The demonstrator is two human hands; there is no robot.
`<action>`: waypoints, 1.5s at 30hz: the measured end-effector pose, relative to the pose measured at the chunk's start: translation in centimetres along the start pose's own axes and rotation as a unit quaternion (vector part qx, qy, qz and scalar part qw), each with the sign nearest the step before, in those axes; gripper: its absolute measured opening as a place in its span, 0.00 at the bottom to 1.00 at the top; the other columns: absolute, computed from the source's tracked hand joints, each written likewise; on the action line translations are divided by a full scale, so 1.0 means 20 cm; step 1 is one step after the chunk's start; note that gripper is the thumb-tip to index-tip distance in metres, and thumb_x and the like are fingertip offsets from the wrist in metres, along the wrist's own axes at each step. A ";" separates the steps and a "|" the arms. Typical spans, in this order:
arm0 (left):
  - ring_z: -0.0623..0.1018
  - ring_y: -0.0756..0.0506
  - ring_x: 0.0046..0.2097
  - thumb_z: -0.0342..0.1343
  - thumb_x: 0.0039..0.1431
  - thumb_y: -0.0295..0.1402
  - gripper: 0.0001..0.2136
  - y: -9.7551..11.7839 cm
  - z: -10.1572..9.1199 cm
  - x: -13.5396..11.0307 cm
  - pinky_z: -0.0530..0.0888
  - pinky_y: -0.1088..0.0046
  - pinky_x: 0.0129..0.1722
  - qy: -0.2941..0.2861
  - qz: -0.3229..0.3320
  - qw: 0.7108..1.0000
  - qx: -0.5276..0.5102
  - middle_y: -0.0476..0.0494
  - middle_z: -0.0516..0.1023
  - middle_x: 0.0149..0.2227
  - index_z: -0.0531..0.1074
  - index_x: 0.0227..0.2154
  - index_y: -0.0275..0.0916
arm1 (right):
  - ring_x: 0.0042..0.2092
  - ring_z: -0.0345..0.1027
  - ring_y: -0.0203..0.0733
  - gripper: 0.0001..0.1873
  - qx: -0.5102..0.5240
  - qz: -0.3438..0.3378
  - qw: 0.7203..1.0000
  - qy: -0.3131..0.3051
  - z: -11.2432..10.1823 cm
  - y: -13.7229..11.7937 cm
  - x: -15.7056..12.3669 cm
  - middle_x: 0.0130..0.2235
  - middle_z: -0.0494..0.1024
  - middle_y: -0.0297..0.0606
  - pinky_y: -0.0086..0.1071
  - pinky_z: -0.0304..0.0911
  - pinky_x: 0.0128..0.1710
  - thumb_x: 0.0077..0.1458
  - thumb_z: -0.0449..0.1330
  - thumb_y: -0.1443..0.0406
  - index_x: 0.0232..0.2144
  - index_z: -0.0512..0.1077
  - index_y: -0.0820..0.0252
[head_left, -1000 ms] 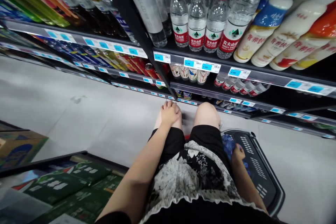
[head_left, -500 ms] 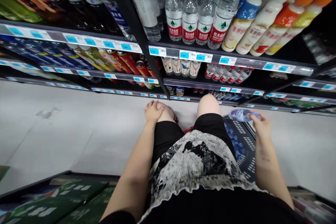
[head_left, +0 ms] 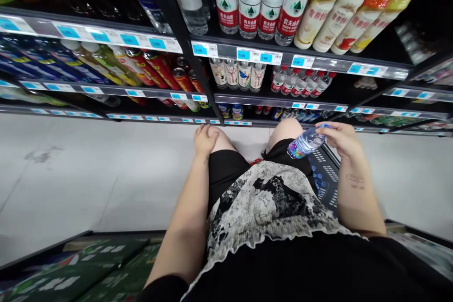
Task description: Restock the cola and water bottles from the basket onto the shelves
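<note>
A clear plastic water bottle point(head_left: 307, 142) with a colourful label is held near its cap end by my right hand point(head_left: 341, 138). It lies tilted in the air above my right thigh, its base toward the left. Under and beside it is a dark basket point(head_left: 331, 170) on the floor with several blue-capped bottles point(head_left: 318, 181) inside, partly hidden by my leg and clothes. My left hand point(head_left: 205, 139) rests on my left knee with its fingers laid out over it, holding nothing.
Ahead stands a shelf unit point(head_left: 244, 100) with several tiers. Red-label water bottles point(head_left: 249, 14), milk drink bottles point(head_left: 325, 7) and red cans point(head_left: 159, 71) stand on it. Pale floor point(head_left: 81, 165) stretches to the left. Green boxes point(head_left: 81, 269) lie behind me at lower left.
My right hand has lifted the water bottle from over the basket up and left, closer to my body. The view has shifted slightly downward; my left hand stays on the knee.
</note>
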State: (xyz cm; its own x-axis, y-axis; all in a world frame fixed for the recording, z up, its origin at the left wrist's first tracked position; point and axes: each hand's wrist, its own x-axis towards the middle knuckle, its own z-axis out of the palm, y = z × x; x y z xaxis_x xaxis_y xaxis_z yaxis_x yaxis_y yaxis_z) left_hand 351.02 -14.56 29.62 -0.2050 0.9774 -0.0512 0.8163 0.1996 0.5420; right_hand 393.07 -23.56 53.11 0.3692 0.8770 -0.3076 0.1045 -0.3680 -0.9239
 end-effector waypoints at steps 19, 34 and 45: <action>0.63 0.36 0.69 0.57 0.59 0.42 0.29 0.00 0.02 0.01 0.57 0.61 0.72 0.011 -0.005 0.999 -0.030 0.35 0.67 0.67 0.72 0.62 0.34 | 0.38 0.70 0.46 0.22 -0.213 -0.242 0.946 0.032 0.00 0.15 0.09 0.37 0.78 0.40 0.37 0.65 0.39 0.44 0.72 0.47 0.32 0.81 0.58; 0.64 0.36 0.69 0.57 0.61 0.41 0.28 0.02 0.03 0.01 0.58 0.59 0.71 0.006 -0.008 1.000 -0.029 0.35 0.66 0.68 0.72 0.62 0.34 | 0.44 0.72 0.49 0.29 -0.026 -0.352 0.933 -0.062 0.16 0.44 0.12 0.40 0.74 0.39 0.44 0.69 0.51 0.48 0.73 0.44 0.40 0.67 0.54; 0.64 0.36 0.69 0.56 0.60 0.42 0.29 0.00 0.02 0.01 0.58 0.60 0.71 0.011 -0.005 0.999 -0.039 0.35 0.67 0.68 0.72 0.62 0.34 | 0.49 0.76 0.51 0.36 -0.026 -0.273 0.955 -0.109 0.00 0.38 0.11 0.47 0.79 0.40 0.47 0.73 0.53 0.39 0.80 0.54 0.45 0.67 0.53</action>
State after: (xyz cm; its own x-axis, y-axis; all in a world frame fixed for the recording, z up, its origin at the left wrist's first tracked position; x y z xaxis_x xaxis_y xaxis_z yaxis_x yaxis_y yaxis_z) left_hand 351.28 -14.34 29.28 -0.2251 0.9736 -0.0388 0.7699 0.2021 0.6054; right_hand 394.63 -24.37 45.38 0.0452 0.9841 0.1715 0.2749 0.1528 -0.9493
